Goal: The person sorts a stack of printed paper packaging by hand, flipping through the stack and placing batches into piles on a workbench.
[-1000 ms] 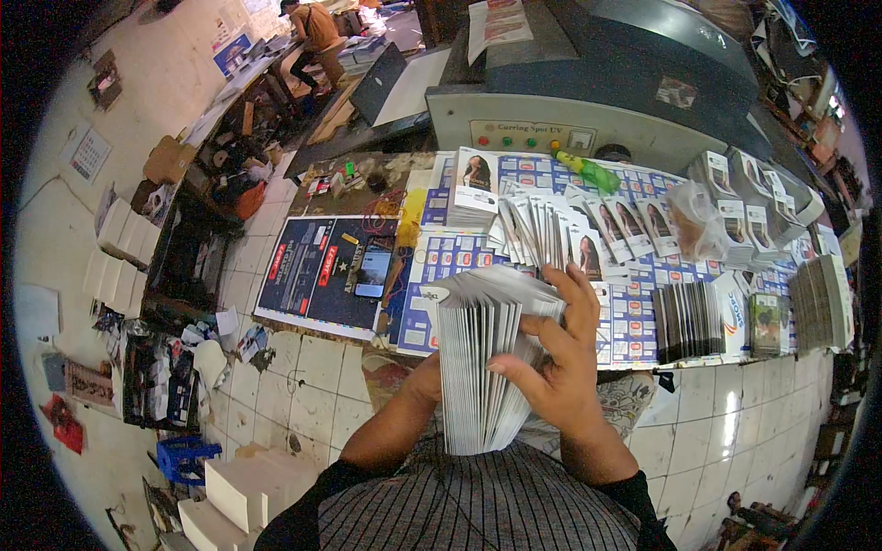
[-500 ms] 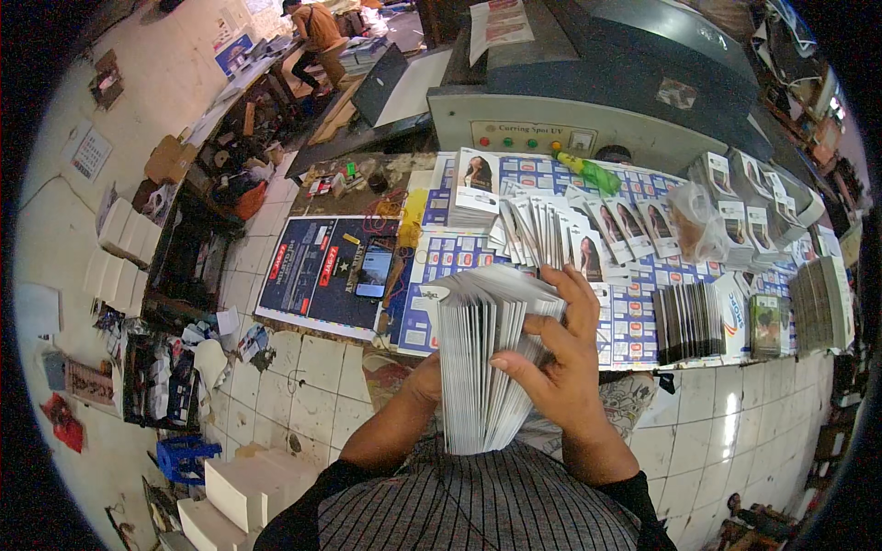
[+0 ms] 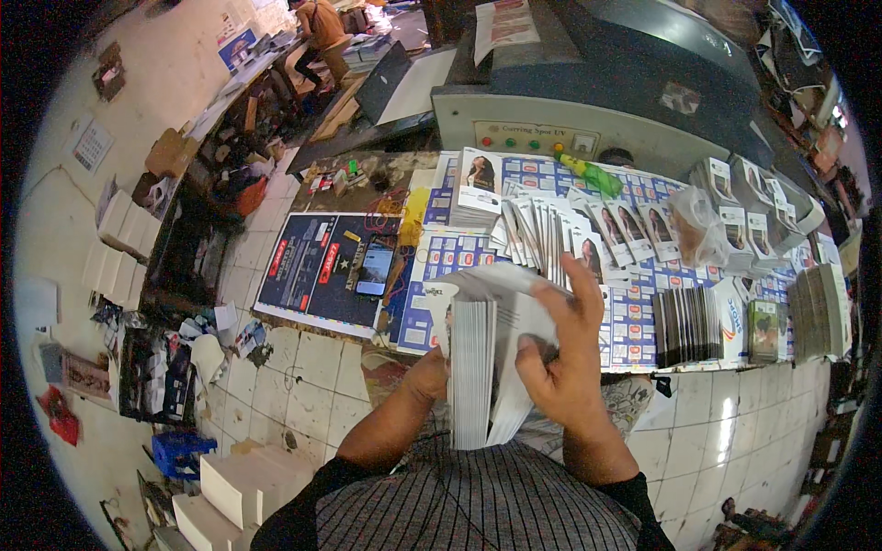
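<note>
At the far left a calendar point(image 3: 92, 144) hangs on the pale wall, with white paper blocks point(image 3: 115, 271) piled lower down and a blue plastic stool point(image 3: 182, 455) on the tiled floor near more white blocks point(image 3: 230, 496). Further back, a person in a brown top point(image 3: 322, 32) stands at a cluttered bench. Next comes the tabletop point(image 3: 409, 169), its left part bearing a dark printed poster point(image 3: 308, 262) with a phone point(image 3: 372, 271) lying on its right side, and a yellow strip point(image 3: 412, 220) just beyond. The left hand point(image 3: 427, 376) is clamped on the left edge of a thick stack of white cards point(image 3: 472, 376), its fingers mostly hidden behind it. The stack stands on edge in front of the person's striped shirt, above the near side of the tabletop, and is parted into a tight left block and a looser right portion. At that right portion is the right hand point(image 3: 570, 367), thumb and fingers spread apart, the nearest fingertips blurred against the cards. Beyond the hands lie a pile of picture cards point(image 3: 478, 188) and a fanned row of cards point(image 3: 542, 234); a large grey machine point(image 3: 643, 119) rises behind them. Rightward come a green bottle point(image 3: 597, 176), a clear plastic bag point(image 3: 695, 225), a dark-edged row of cards point(image 3: 689, 326) and, at the far end, a tall block of cards point(image 3: 820, 312).
</note>
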Demonstrator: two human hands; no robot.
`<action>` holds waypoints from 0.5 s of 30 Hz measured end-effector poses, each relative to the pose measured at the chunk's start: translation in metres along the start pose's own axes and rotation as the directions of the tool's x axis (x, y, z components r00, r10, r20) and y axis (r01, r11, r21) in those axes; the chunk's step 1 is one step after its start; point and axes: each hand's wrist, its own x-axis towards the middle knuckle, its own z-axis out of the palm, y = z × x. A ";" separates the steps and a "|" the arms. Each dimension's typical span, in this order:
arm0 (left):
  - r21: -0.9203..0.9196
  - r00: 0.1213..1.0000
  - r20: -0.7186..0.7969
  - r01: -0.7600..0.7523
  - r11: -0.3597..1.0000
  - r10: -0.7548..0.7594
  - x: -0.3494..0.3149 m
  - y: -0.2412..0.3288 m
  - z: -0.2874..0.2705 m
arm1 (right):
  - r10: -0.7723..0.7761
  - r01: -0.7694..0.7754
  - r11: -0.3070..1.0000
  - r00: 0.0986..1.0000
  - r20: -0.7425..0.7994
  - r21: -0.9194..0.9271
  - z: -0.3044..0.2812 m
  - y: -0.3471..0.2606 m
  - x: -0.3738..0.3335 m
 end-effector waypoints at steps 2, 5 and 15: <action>0.102 1.000 -0.022 0.011 0.995 -0.009 -0.004 0.004 0.008 | -0.050 0.049 0.997 0.999 -0.012 -0.059 0.000 0.002 -0.001; 0.197 0.999 -0.047 -0.004 0.980 0.014 -0.005 0.011 0.021 | -0.066 0.067 0.988 0.998 0.014 -0.139 -0.002 -0.001 -0.001; 0.299 0.996 -0.079 -0.021 0.954 0.047 0.002 0.017 0.035 | -0.061 0.063 0.992 0.998 0.025 -0.108 -0.001 0.000 -0.002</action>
